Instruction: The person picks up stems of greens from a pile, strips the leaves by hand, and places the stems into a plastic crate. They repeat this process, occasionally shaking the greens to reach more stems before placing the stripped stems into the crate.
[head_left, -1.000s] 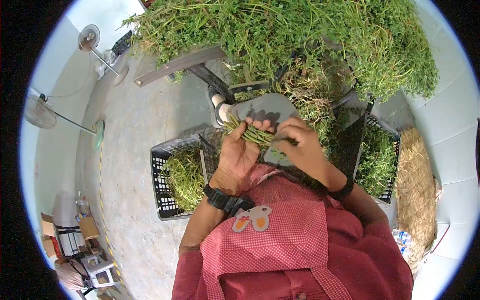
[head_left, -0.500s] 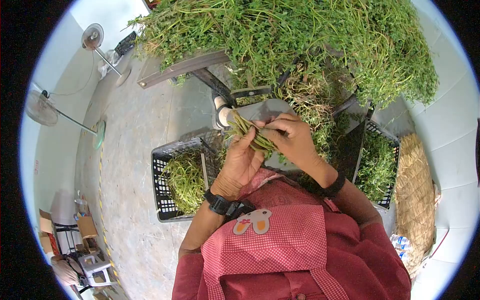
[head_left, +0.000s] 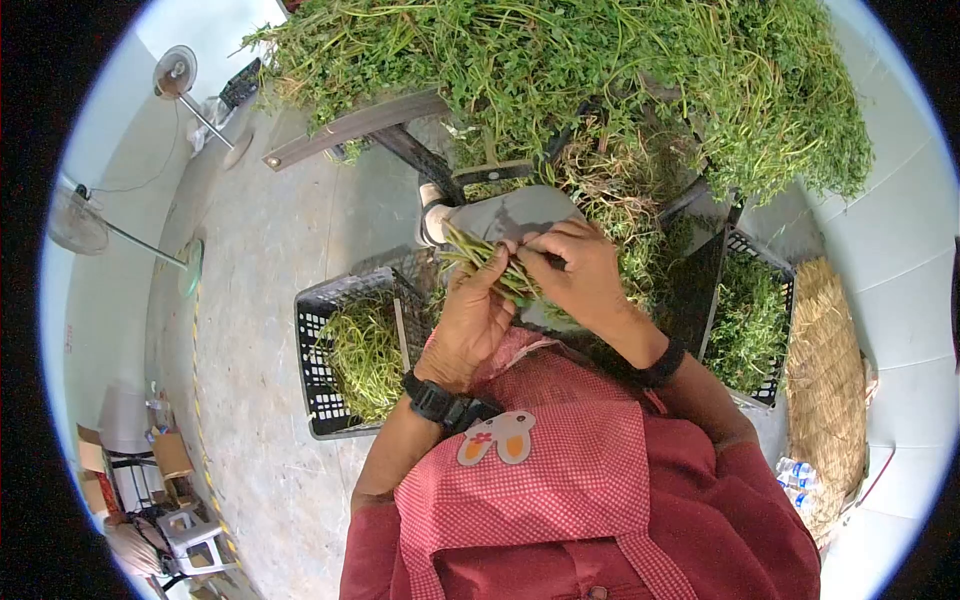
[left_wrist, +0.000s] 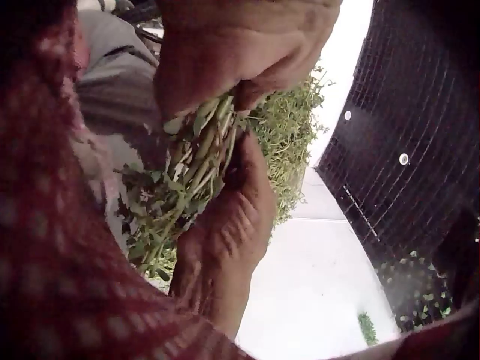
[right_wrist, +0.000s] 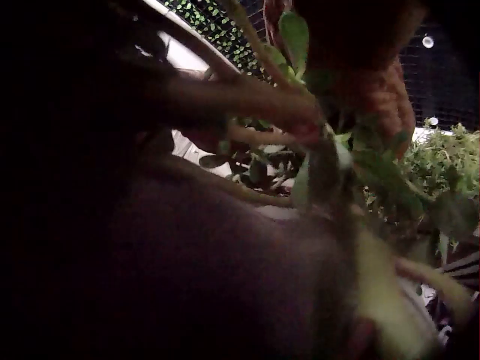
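Note:
In front of the apron, the left hand (head_left: 475, 315) holds a small bunch of green stems (head_left: 462, 248), thumb across them. The cut-looking stem ends point up and left, and leafy tips show below the fingers. Close beside it, the right hand (head_left: 585, 275) has thumb and forefinger pinched at the stems, its fingertips meeting those of the left hand. The left wrist view shows the stems (left_wrist: 202, 154) lying between the two hands, with leaves (left_wrist: 154, 225) hanging at one end. Dark and blurred, the right wrist view shows leaves (right_wrist: 295, 41) close up.
A large heap of leafy greens (head_left: 600, 60) covers the table ahead. Black crates with greens stand on the left (head_left: 310, 385) and right (head_left: 770, 385). A grey stool-like surface (head_left: 535, 205) lies beyond the hands. A rolled straw mat (head_left: 825, 390) stands far right, fans (head_left: 175, 72) at left.
The right hand has moved from the bunch's right end up to the left thumb. The left hand, earlier palm up with fingers visible beyond the stems, has turned inward around them.

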